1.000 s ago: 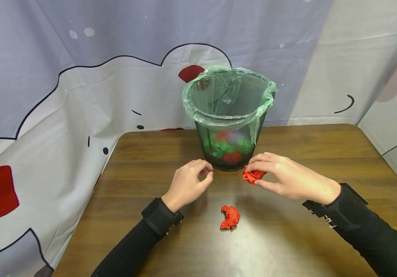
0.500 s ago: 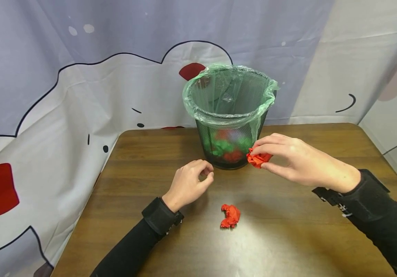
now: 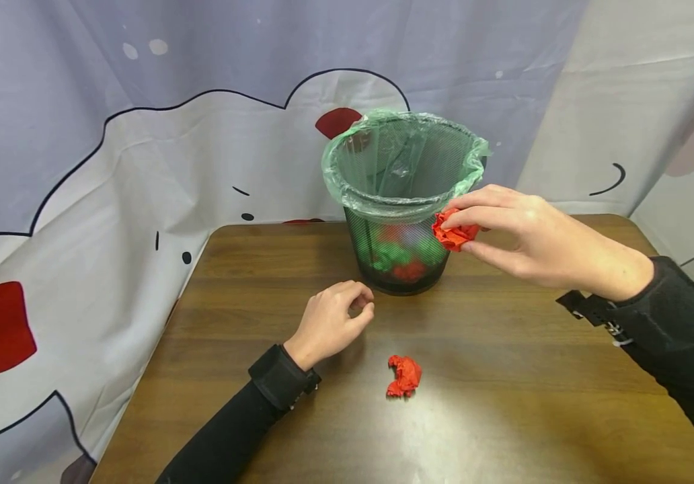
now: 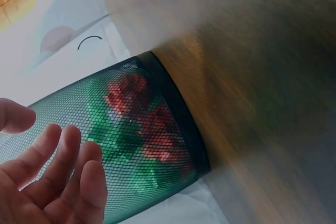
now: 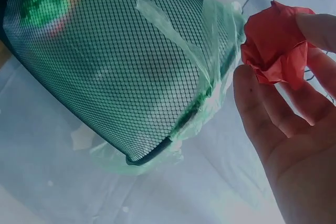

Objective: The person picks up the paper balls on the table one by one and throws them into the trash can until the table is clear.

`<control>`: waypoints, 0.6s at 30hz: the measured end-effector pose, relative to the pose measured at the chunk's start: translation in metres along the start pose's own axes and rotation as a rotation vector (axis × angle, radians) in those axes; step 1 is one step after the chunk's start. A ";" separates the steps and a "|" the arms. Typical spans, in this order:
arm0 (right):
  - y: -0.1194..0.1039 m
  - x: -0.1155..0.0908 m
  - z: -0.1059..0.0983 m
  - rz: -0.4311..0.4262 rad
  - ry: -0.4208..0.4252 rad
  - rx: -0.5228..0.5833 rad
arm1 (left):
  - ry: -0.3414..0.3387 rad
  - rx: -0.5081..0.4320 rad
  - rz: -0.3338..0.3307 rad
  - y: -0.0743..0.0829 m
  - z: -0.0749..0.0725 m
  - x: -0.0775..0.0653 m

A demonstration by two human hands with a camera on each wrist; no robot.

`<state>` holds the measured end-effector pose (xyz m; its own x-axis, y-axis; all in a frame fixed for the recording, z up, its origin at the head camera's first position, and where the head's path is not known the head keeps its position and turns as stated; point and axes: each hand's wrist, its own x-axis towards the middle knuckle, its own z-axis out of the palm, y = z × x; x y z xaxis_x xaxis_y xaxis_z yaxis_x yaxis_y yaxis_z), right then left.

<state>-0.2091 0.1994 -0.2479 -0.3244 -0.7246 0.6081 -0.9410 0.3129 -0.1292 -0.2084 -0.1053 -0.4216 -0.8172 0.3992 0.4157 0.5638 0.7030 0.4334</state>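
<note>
My right hand [image 3: 522, 232] pinches a crumpled ball of red paper [image 3: 456, 232] between thumb and fingers, raised in front of the bin's right side, just below its rim. The right wrist view shows the same red paper ball [image 5: 277, 43] beside the bin's lined edge. A black mesh wastebasket [image 3: 362, 249] stands upright at the back of the table, a green plastic bag [image 3: 395, 212] folded over its rim. My left hand [image 3: 330, 323] is held over the table left of the bin's base, fingers loosely curled with nothing in them. Another crumpled red paper [image 3: 406, 376] lies on the table.
Several red and green crumpled papers [image 4: 152, 135] show through the mesh at the bin's bottom. The brown wooden table [image 3: 250, 269] ends just behind the bin, where a printed cloth [image 3: 159, 168] hangs.
My right hand has lifted the red paper ball from near the bin's base up toward its rim. The left hand and the other red paper stay where they were.
</note>
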 end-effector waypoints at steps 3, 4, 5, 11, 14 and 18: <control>0.001 0.005 -0.005 0.023 -0.004 -0.019 | -0.007 -0.005 -0.006 -0.001 0.001 -0.001; 0.001 0.007 -0.006 0.032 -0.006 -0.020 | -0.009 -0.007 -0.006 -0.002 0.001 -0.002; 0.002 0.009 -0.008 0.041 -0.010 -0.029 | -0.009 -0.005 -0.007 -0.002 0.000 -0.002; 0.010 0.018 -0.019 0.013 0.015 -0.085 | -0.017 -0.002 -0.017 -0.002 -0.001 -0.003; 0.014 0.024 -0.023 0.032 0.020 -0.105 | -0.022 0.003 -0.021 -0.002 -0.001 -0.003; 0.020 0.030 -0.027 0.071 0.008 -0.125 | -0.028 0.012 -0.013 -0.003 0.000 -0.004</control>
<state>-0.2348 0.1998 -0.2111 -0.3885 -0.6929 0.6074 -0.8960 0.4379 -0.0735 -0.2064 -0.1090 -0.4243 -0.8277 0.4063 0.3871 0.5518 0.7152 0.4290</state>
